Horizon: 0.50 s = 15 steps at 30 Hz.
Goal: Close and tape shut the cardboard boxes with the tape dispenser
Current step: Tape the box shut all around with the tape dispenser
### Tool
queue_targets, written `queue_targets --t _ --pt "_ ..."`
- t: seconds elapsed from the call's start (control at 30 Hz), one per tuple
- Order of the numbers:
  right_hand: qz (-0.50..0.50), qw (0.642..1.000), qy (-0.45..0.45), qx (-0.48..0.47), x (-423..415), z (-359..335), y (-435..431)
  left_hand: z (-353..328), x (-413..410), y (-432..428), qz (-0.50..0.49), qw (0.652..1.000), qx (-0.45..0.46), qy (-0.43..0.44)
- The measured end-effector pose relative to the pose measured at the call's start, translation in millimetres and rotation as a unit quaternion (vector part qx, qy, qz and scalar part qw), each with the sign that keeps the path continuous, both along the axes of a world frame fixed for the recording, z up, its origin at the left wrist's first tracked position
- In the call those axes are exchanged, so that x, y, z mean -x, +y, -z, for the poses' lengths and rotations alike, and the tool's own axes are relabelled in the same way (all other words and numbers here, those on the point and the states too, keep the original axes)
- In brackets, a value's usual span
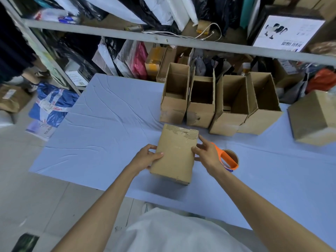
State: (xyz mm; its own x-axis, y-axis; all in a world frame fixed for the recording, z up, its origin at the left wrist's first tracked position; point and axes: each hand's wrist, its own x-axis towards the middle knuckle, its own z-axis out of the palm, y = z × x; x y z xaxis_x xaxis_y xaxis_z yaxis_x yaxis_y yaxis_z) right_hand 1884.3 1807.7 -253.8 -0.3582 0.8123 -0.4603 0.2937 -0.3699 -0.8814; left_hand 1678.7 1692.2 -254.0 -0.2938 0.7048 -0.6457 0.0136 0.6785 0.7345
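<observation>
Your box (175,157): matt brown cardbd, glossy clear tape (182,132) on top, rough torn patches | open boxes (201,113): same cardbd, corrugated edges | table (109,124): pale blue cloth, matt, creased | tape dispenser (228,158): smooth orange plastic | shelf rail (127,36): grey painted metal

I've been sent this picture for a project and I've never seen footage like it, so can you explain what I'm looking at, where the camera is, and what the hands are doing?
There is no machine here. A person wears a wide-angle camera on their head, which looks down at their own two bare arms. The left hand and right hand each grip a side of a closed cardboard box at a table covered in blue cloth. Just past the right hand lies an orange tape dispenser, seemingly not held. Behind it stand four open boxes in a row, not yet closed.
</observation>
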Motion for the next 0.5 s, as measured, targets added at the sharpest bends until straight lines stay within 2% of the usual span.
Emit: queue_targets --t 0.1,0.27,0.37,0.5 --pt "0.02 1.0 -0.019 0.0 -0.6 9.5 -6.8 1.8 -8.1 5.2 0.006 0.997 0.002 0.079" --pt "0.04 0.998 -0.048 0.013 -2.1 12.5 -14.1 -2.6 -26.0 20.6 0.015 0.973 -0.072 0.219" --pt "0.036 0.998 -0.05 0.016 -3.6 8.5 -20.5 -8.1 -41.6 32.6 0.041 0.955 -0.052 0.288" --pt "-0.006 0.999 -0.006 0.045 -12.0 3.4 -26.2 -5.4 -70.8 41.4 0.134 0.92 0.008 0.369"
